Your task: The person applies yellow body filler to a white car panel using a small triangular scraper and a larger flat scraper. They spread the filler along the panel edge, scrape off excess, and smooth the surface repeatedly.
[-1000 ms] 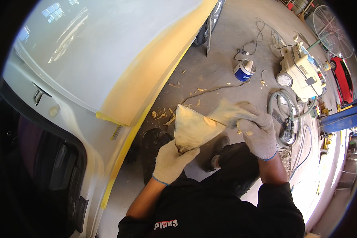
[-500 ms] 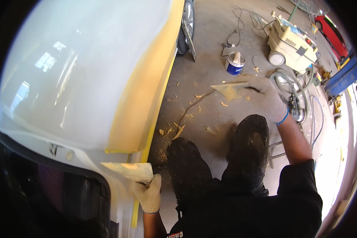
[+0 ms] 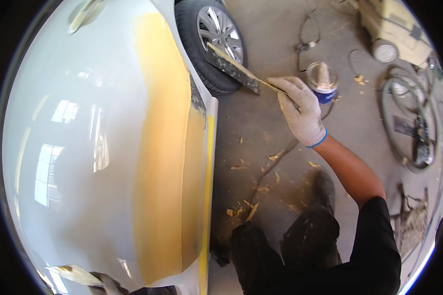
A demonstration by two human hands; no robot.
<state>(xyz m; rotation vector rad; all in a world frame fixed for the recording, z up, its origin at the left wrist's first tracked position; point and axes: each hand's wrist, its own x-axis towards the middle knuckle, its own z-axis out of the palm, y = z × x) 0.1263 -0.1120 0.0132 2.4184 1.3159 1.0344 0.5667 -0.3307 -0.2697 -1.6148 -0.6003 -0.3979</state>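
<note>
In a pale knit glove, my right hand point(image 3: 301, 109) is closed on the thin end of a putty spreader point(image 3: 238, 70). Yellow putty runs along the spreader's edge, and its face looks dark and speckled. It is held out in front of the car wheel point(image 3: 212, 37), apart from the body panel. At the lower left edge, my left hand point(image 3: 109, 283) is partly cut off and grips a flat board point(image 3: 75, 274) smeared with putty. To the left, the silver car panel point(image 3: 79, 196) carries a broad band of yellow filler point(image 3: 160, 196).
Yellow masking tape point(image 3: 207, 182) lines the sill. On the floor stand an open tin point(image 3: 325, 91) with a pale roll-shaped thing in it, and a wheeled cream machine point(image 3: 396, 34). A coiled hose point(image 3: 386, 113), cables and putty scraps point(image 3: 253, 211) lie about.
The view has shifted toward the wheel, showing more of the filler band. My right hand has brought the spreader left toward the wheel. My left hand and its board are now at the lower left edge.
</note>
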